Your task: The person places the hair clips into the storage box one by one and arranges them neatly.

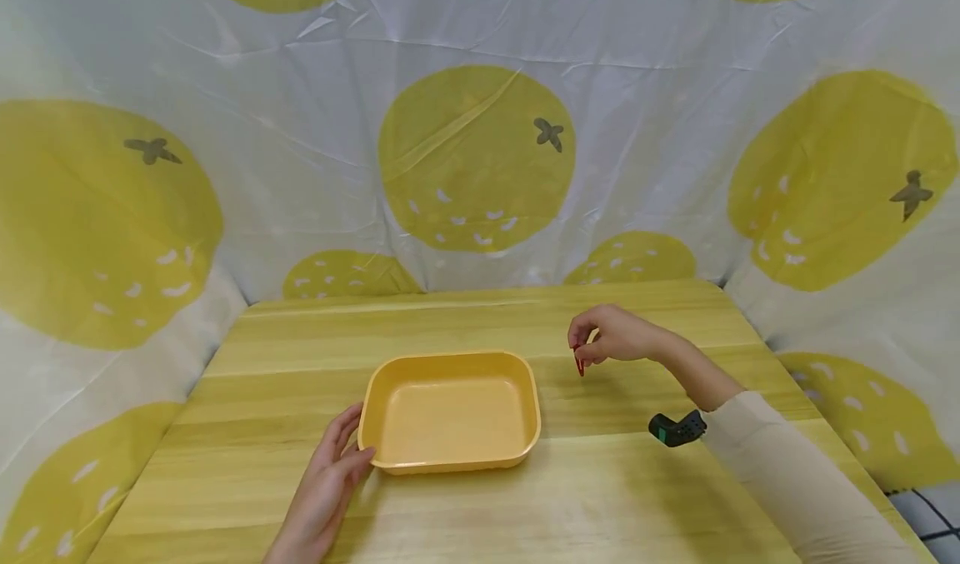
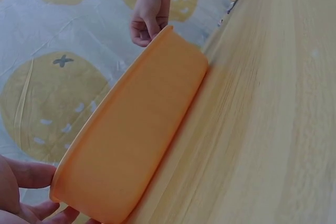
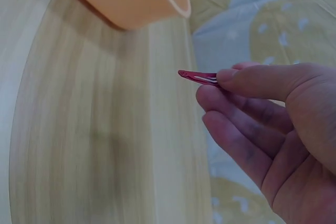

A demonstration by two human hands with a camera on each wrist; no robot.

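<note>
A red snap hair clip (image 3: 198, 77) is pinched between the thumb and fingers of my right hand (image 1: 617, 335). The clip is held above the table, to the right of a yellow-orange plastic tray (image 1: 450, 467), and its narrow end points away from the fingers. My left hand (image 1: 330, 474) holds the tray at its near left corner, thumb and fingertips against the rim and outer side. In the left wrist view, part of this hand (image 2: 21, 192) is cut off by the frame edge. The tray stands upright on the table, and its inside shows no contents.
The wooden table (image 1: 292, 364) lies beneath everything. A pale curtain (image 1: 645, 156) with big yellow fruit prints hangs behind and along both sides. A black device with a green mark (image 1: 678, 429) is fixed near the right wrist, by the beige sleeve (image 1: 795, 472).
</note>
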